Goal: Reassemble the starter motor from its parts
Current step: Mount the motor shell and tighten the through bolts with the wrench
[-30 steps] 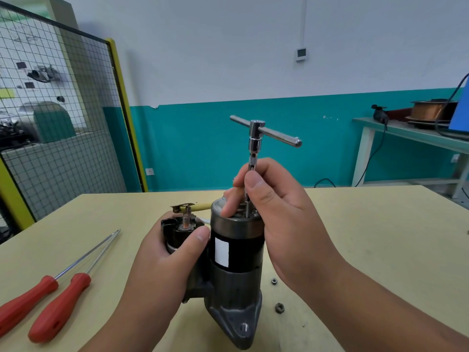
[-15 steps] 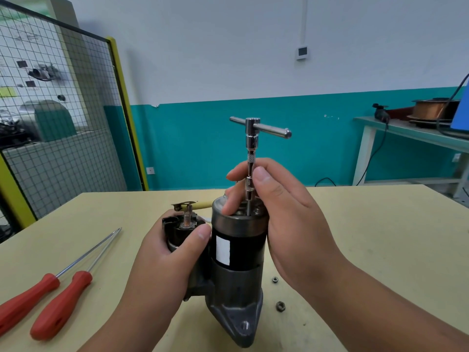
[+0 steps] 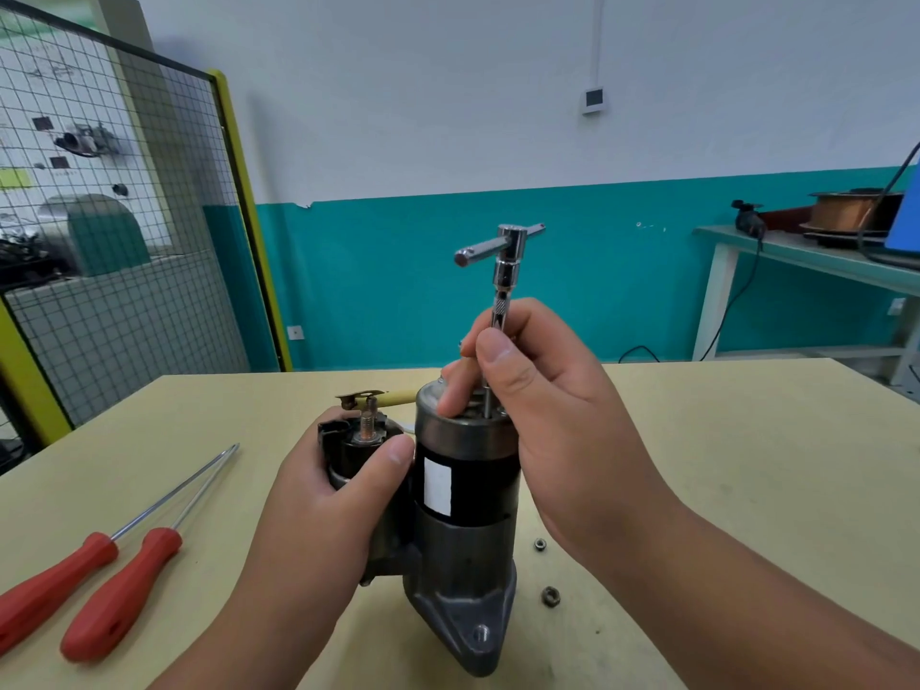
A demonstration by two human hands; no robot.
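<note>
The starter motor (image 3: pixel 463 495) stands upright on the table, a black cylinder with a white label on a grey cast nose housing. My left hand (image 3: pixel 343 495) grips the black solenoid (image 3: pixel 348 440) at its left side. A chrome T-handle socket wrench (image 3: pixel 503 271) stands vertical on the motor's top end cap. My right hand (image 3: pixel 542 405) pinches the wrench shaft between thumb and fingers just above the cap. The socket tip and the fastener under it are hidden by my fingers.
Two red-handled screwdrivers (image 3: pixel 99 575) lie on the beige table (image 3: pixel 747 465) at the left. Two small nuts (image 3: pixel 550 596) sit right of the motor base. A wire-mesh guard with yellow frame stands at far left; a green bench with a wire spool is at far right.
The wrench's crossbar has turned: its long end pointed right before and now points left toward me. My right hand's fingers have shifted on the shaft. The left hand stays put.
</note>
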